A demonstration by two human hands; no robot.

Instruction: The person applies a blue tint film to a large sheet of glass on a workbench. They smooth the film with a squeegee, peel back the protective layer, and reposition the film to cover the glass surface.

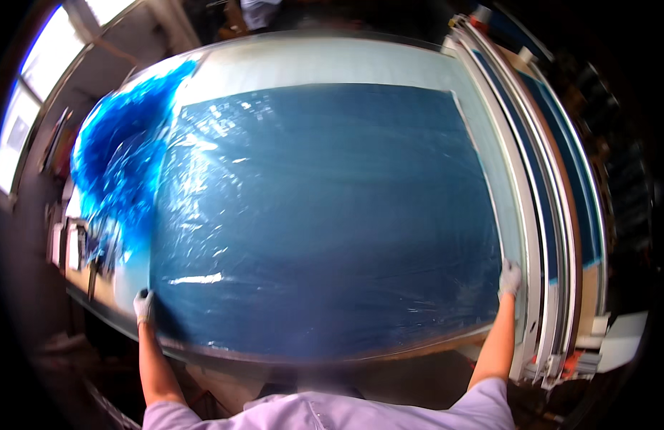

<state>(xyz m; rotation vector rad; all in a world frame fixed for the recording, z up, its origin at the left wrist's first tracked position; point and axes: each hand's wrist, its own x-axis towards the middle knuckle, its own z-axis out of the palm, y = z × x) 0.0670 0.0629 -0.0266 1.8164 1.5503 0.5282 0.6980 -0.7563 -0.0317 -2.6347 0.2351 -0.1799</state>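
A large dark-blue sheet with a shiny, wrinkled clear film (332, 208) lies across the table in front of me. My left hand (143, 306), in a pale glove, is closed at the sheet's near left edge. On the opposite side my right hand (510, 278), gloved too, has its fingers closed at the right edge, lower down that side. Both arms are spread wide. A crumpled heap of bright blue plastic film (124, 154) rests beside the sheet's left edge, at the far left of the table.
The pale tabletop (310, 61) shows beyond the sheet's far edge. Long white rails of a frame (522, 165) run along the right side, with another blue panel (579, 172) past them. Small items and boxes (75, 244) stand at the left. Windows (52, 54) are at upper left.
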